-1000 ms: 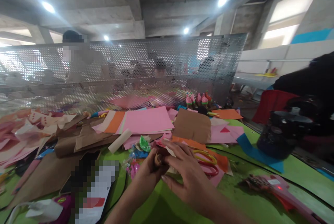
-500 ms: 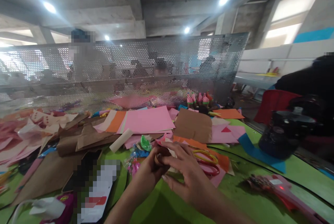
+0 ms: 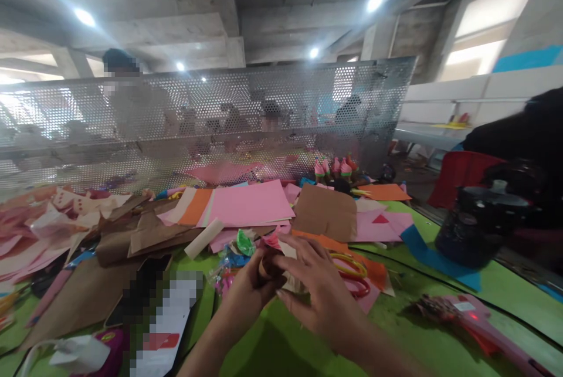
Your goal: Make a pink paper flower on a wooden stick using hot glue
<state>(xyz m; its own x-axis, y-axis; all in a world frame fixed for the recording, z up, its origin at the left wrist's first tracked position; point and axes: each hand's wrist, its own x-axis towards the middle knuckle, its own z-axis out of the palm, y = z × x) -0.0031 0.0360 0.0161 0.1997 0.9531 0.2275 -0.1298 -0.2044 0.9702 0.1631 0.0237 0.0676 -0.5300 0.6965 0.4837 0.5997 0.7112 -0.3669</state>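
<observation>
The left forearm and right forearm, both bare, are slanting inward from the bottom edge. The left hand is gripping, its fingers curling inward. The right hand is showing its back, its fingers arching toward the left one, its thumb pointing leftward beneath them.

Brown piece partly hidden by left hand, phone screen pixelated, dark-clothed person cut off at right edge

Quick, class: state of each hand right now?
Left hand: closed, holding a brown piece.
Right hand: open, curved beside it; contact can't be told.
</observation>
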